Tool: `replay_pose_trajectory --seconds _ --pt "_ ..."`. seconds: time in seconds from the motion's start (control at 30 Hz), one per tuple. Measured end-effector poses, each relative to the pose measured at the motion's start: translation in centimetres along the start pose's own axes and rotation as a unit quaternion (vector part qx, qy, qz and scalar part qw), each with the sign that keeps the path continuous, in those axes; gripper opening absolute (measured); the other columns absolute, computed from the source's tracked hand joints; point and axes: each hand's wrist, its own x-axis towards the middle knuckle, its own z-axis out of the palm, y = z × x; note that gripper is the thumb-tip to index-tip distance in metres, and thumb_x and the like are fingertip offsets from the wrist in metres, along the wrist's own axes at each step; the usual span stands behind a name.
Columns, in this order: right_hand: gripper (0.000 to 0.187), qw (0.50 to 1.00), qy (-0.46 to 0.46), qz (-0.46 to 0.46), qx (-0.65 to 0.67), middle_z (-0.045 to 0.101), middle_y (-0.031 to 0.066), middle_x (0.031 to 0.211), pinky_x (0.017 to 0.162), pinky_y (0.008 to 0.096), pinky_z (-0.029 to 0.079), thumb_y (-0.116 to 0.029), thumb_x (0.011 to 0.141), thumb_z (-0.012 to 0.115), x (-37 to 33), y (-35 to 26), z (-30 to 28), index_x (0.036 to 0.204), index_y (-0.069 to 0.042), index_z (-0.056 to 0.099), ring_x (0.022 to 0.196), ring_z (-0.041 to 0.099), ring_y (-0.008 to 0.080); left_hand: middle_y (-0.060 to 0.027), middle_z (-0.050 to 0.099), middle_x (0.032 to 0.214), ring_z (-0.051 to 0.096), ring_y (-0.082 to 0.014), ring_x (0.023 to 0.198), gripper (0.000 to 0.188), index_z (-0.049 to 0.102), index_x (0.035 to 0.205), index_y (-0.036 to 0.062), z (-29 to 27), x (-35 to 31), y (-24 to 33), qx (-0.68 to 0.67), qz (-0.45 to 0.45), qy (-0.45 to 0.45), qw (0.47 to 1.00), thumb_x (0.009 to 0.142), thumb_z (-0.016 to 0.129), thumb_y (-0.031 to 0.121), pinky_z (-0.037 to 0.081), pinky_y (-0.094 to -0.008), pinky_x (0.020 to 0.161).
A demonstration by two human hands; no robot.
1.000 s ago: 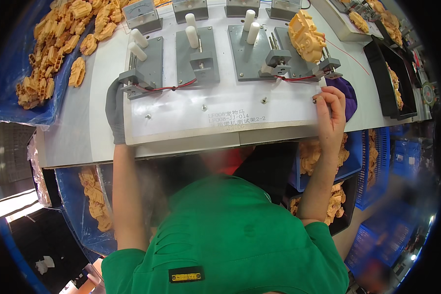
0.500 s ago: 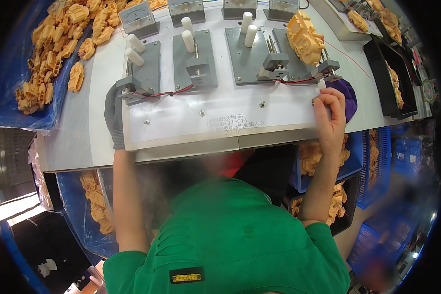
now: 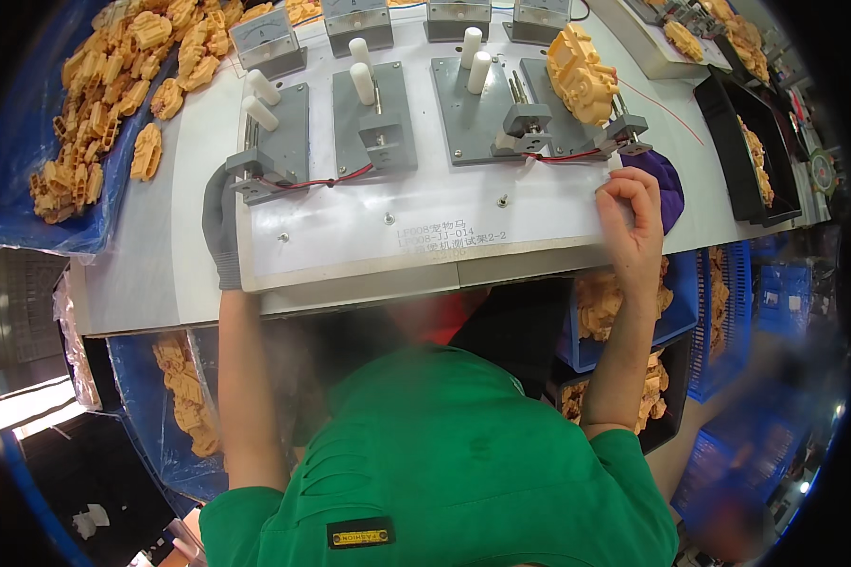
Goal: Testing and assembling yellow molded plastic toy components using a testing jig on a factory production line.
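A white board (image 3: 326, 255) carries several grey fixture plates (image 3: 378, 104) with white pegs, metal clamp blocks and red-and-black wires. My left hand (image 3: 224, 227), in a grey glove, lies along the board's left edge; its fingertips are hidden beside the leftmost clamp. My bare right hand (image 3: 635, 222) is at the board's right front corner, with thumb and forefinger brought together. Whatever lies between those fingertips is too small or hidden to make out. Beyond that hand, a purple fabric item (image 3: 667, 184) shows partly. A yellow plastic housing (image 3: 581, 74) sits on the rightmost fixture.
Analog meters (image 3: 356, 21) line the back of the board. On the left, a blue-lined bin (image 3: 113, 203) holds many yellow parts. A black tray (image 3: 785, 194) with parts stands to the right. Below the table edge are a blue crate (image 3: 686, 312) and other part-filled containers.
The view has shifted slightly, so the fixtures appear a little further left and lower at the right. My right fingers have curled slightly tighter. My left hand stays in place.
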Motion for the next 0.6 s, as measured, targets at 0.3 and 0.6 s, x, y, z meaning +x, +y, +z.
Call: replay_pose_trajectory --seconds 0.3,0.6 --pt "0.012 0.994 -0.093 0.039 0.039 0.053 0.0050 0.103 0.091 0.0297 0.040 -0.012 0.083 0.070 1.6 0.1 -1.2 0.088 -0.003 0.063 0.099 0.051 0.0186 -0.0104 0.061 0.113 0.060 -0.0155 0.098 0.036 0.052 0.128 -0.0036 -0.3 0.2 -0.3 0.008 0.006 -0.006 1.000 0.097 0.049 0.015 0.051 -0.0277 0.084" --pt "0.012 0.996 -0.076 0.015 0.031 0.053 0.0047 0.102 0.089 0.0299 0.041 -0.010 0.081 0.071 1.2 0.4 -0.8 0.088 -0.003 0.064 0.099 0.051 0.0183 -0.0107 0.061 0.115 0.060 -0.0157 0.099 0.036 0.052 0.129 -0.0032 -0.8 0.4 -0.7 0.055 0.017 -0.008 0.998 0.098 0.050 0.015 0.051 -0.0287 0.085"
